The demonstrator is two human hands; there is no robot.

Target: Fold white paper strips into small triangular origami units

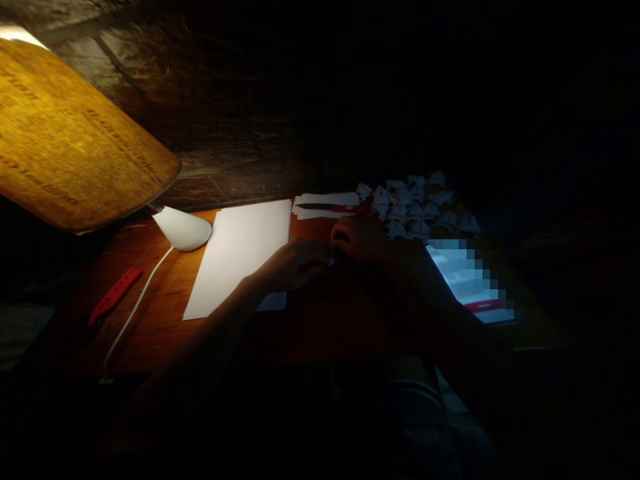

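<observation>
My left hand [299, 261] reaches in over the right edge of a stack of white paper sheets [240, 253], fingers bent and closed toward the right. Facing it, my right hand [359, 239] is curled with its fingers drawn together. Between the fingertips of both hands shows a small, bluish-white piece of paper [333, 259], mostly hidden by fingers and shadow. Just beyond the hands lies a knife [320, 207] with a dark blade and red handle, on top of smaller paper pieces [325, 199]. A pile of small folded paper pieces [413, 203] sits behind my right hand.
A lamp with a printed yellow shade [85, 133] and white base [185, 229] stands at the left, its white cord [137, 303] running to the front edge. A red strap [116, 293] lies beside the cord. At right glows a lit screen [470, 283], partly pixelated. Behind rises a wall [215, 120].
</observation>
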